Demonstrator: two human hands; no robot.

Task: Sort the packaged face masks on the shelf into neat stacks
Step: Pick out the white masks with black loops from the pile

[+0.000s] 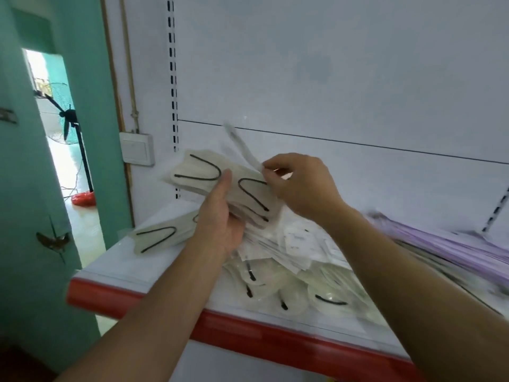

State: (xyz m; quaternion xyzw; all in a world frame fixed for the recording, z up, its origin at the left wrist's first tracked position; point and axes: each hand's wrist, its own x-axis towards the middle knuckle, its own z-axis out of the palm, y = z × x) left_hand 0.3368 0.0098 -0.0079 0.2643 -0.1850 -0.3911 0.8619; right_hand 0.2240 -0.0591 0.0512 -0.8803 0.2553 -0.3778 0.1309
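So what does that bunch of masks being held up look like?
The bundle of masks is cream-white with black ear loops, in clear wrappers. It is held tilted above the shelf. The left hand grips it from below, thumb across the front; the right hand pinches its upper right edge, where one pack lifts away.

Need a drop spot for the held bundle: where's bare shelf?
Bare shelf at the front-left corner, between the small beige stack and the red edge. A thin strip behind that stack, by the back panel. Centre is crowded with the loose pile; purple masks fill the right.
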